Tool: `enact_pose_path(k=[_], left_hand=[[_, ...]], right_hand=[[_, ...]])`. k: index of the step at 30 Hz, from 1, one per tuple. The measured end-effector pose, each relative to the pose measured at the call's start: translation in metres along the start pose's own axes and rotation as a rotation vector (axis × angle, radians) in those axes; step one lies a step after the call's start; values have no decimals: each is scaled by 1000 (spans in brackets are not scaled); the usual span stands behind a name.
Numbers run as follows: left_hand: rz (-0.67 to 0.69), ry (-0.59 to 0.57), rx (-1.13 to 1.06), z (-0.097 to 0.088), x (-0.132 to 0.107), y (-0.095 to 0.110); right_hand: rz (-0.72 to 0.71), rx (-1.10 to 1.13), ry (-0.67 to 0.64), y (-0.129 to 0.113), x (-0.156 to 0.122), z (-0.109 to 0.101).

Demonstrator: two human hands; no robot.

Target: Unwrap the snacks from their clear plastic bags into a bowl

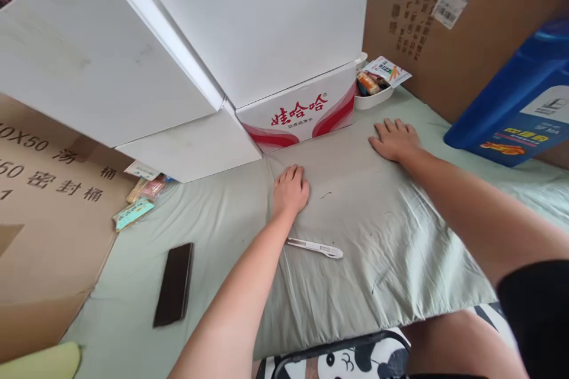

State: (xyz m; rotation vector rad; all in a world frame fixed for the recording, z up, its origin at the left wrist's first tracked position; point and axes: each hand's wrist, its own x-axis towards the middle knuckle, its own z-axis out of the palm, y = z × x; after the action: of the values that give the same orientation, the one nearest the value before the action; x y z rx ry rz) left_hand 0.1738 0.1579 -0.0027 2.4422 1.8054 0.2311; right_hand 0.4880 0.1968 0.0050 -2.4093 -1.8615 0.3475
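Note:
Resting flat on the grey-green cloth (355, 207) is my left hand (291, 189), with nothing in it. My right hand (395, 139) lies palm down on the same cloth, farther right and a little farther away, fingers spread. Just below my left wrist is a white utility knife (316, 247), one end partly hidden by my forearm. In front of both hands stands a white box with red lettering (302, 108). A dark phone (173, 285) lies to the left of my left forearm.
Large white boxes (275, 18) rise at the back. Brown cartons stand at left (48, 207) and right (422, 29). A white tray (376, 99) of packaged snacks sits behind my right hand, a blue bottle (515, 95) to the right. Small packets (133, 213) lie at left.

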Motion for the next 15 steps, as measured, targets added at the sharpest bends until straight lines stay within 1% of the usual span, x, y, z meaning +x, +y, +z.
enact_pose_path(k=[3, 5, 6, 8, 10, 12, 13, 15], left_hand=[[-4, -13, -58, 1, -5, 3], [8, -21, -154, 2, -4, 2], [11, -35, -233, 1, -3, 1], [-48, -82, -454, -5, -1, -1], [-105, -97, -586, -16, -8, -2], [-144, -72, -668, -30, -28, -3], [-156, -51, -717, -38, -45, -4], [-158, -15, -819, -53, -88, -9]], right_hand=[[-70, -21, 5, 1, -36, 9], [-81, -28, 26, 4, -61, 18], [-80, -21, 33, 5, -74, 24], [-86, -7, 39, 5, -103, 34], [-123, 26, 48, 2, -135, 42], [-141, 70, 67, -2, -165, 46], [-146, 83, 91, -3, -177, 47], [-145, 79, 101, -5, -191, 47]])
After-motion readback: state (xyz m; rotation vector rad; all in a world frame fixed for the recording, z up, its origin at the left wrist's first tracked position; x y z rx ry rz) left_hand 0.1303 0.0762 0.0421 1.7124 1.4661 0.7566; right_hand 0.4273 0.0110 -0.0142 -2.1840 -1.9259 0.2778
